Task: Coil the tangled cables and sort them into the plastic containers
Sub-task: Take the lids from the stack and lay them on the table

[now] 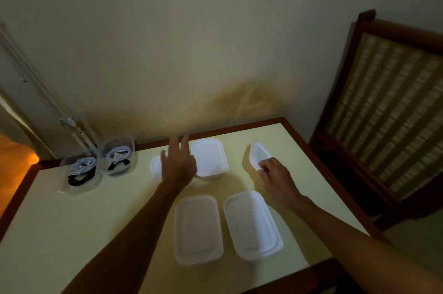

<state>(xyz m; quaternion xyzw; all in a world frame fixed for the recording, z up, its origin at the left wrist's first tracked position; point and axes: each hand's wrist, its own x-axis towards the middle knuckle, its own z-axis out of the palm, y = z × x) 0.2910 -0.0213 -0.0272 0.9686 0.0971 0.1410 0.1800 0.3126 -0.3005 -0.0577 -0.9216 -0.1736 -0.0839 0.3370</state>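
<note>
**A:** Dim room, pale yellow table (72,233) with a dark wood edge pushed against a stained wall, cane-backed chair (388,111) off to the right. Where are the cables at?

**B:** Far left, in two clear tubs (82,175) side by side. Each has a white cable (82,165) and a black cable (80,178), looks coiled already. Four more white containers sit mid-table.

**A:** Hands?

**B:** Left hand (178,164) is spread open, fingers apart, hovering over a small container (155,166) it mostly hides. Right hand (275,177) is pinched on the near edge of a tilted lid or tub (257,153), can't tell which.

**A:** Handling tips?

**B:** I'd guess the plastic is light, slick and a bit flexy, so grip the rim. Cables are floppy and springy; pinch across the whole coil or it'll unwind.
</note>
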